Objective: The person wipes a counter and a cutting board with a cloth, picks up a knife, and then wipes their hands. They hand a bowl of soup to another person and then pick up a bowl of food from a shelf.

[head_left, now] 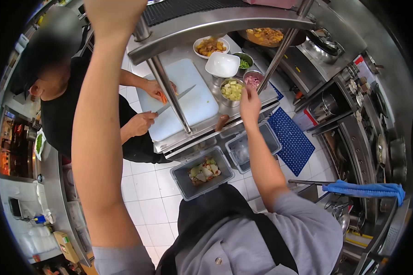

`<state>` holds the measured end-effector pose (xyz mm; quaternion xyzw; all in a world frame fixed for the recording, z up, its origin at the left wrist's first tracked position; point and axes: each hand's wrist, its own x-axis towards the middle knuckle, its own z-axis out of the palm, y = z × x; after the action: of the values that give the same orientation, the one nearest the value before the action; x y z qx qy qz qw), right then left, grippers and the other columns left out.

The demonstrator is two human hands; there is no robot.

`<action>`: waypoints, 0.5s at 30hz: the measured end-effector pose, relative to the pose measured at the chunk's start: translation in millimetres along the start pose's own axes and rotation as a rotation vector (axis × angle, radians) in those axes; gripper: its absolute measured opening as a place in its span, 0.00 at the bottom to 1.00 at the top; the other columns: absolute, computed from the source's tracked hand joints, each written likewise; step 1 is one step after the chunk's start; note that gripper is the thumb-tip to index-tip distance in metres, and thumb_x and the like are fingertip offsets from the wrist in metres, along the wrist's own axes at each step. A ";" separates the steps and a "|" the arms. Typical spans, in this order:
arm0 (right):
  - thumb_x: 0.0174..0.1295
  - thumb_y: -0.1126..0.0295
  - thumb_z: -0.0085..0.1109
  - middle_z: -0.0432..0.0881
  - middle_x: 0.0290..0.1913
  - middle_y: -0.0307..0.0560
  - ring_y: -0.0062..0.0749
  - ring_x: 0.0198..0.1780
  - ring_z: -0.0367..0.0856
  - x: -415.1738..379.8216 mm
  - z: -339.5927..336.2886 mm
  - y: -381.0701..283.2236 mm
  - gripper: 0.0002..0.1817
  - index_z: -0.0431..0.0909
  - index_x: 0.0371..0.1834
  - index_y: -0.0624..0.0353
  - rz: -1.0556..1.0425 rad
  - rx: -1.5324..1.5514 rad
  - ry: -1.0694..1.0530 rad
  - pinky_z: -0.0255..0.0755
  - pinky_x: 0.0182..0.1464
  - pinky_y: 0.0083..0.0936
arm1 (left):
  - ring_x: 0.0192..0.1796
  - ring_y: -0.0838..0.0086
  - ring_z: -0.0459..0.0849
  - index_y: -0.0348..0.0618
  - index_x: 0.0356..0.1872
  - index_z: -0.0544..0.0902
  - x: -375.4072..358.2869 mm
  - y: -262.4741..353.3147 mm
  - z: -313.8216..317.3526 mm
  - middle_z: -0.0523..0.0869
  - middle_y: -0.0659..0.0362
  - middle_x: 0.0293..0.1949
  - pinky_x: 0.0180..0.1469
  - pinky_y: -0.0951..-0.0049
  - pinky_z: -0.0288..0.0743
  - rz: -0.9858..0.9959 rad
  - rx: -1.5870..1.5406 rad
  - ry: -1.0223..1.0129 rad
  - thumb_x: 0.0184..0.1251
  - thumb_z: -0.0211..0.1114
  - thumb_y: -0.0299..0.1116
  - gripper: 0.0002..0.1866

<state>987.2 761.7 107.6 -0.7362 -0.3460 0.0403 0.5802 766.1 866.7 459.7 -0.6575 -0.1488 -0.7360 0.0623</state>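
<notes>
My left hand (115, 20) is raised at the top edge by the metal overshelf (215, 23); its fingers are cut off from view. My right hand (250, 106) is at the counter, fingers drawn together at the rims of two metal bowls. One is a bowl of pale green chopped cubes (232, 90), the other a bowl of chopped red onion (253, 80). What the fingertips hold, if anything, is hidden. Behind these are a white square bowl (222, 64), a bowl of chopped greens (245, 61) and a white bowl of yellow-brown food (211, 46).
On the left, a co-worker (92, 101) holds a knife (174, 99) and orange pieces over a white cutting board (188, 75). Below the counter are a grey bin of scraps (179, 181) and another grey bin (273, 133). A blue mat (291, 142) lies on the floor.
</notes>
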 end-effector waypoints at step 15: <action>0.61 0.65 0.55 0.84 0.44 0.61 0.58 0.50 0.81 -384.1 -304.1 100.0 0.14 0.84 0.38 0.65 0.497 -1.119 -0.563 0.73 0.57 0.47 | 0.44 0.35 0.81 0.33 0.49 0.71 -0.1 10.1 -0.2 0.82 0.32 0.37 0.47 0.45 0.73 -0.299 -0.058 -0.072 0.69 0.57 0.34 0.15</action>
<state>882.8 288.0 -13.6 -0.9450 -0.2733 0.1777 -0.0275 768.8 857.0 461.0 -0.6554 -0.2258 -0.7171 -0.0721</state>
